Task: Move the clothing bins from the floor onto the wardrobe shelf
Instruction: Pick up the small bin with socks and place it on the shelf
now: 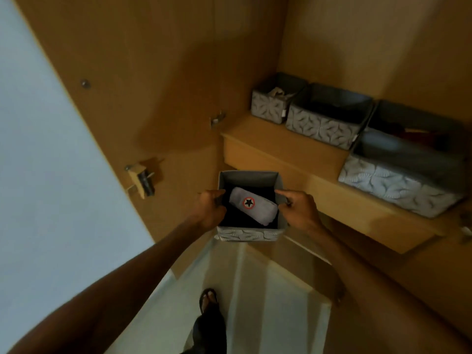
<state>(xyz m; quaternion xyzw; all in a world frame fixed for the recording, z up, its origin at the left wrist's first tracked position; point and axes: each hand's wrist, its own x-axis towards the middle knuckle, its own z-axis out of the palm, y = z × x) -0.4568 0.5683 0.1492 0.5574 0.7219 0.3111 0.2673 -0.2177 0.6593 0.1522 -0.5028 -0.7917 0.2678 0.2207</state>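
Note:
I hold a small grey patterned fabric bin (249, 235) in the air, just below and in front of the wardrobe shelf (293, 159). My left hand (210, 209) pinches its left wall and my right hand (298, 209) pinches its right wall. Inside lies a folded grey garment with a red-ringed black star badge (252, 209) on dark cloth. Three matching bins stand on the shelf: a small one (268, 106) at the back left, a medium one (321, 129) beside it, and a large one (393, 187) at the right front.
The open wardrobe door (132, 98) with its hinges (143, 178) stands to the left. A pale wall (38, 175) lies beyond it. Below is a light tiled floor (268, 302) with my sandalled foot (208, 300). The shelf's front left part (255, 134) is bare wood.

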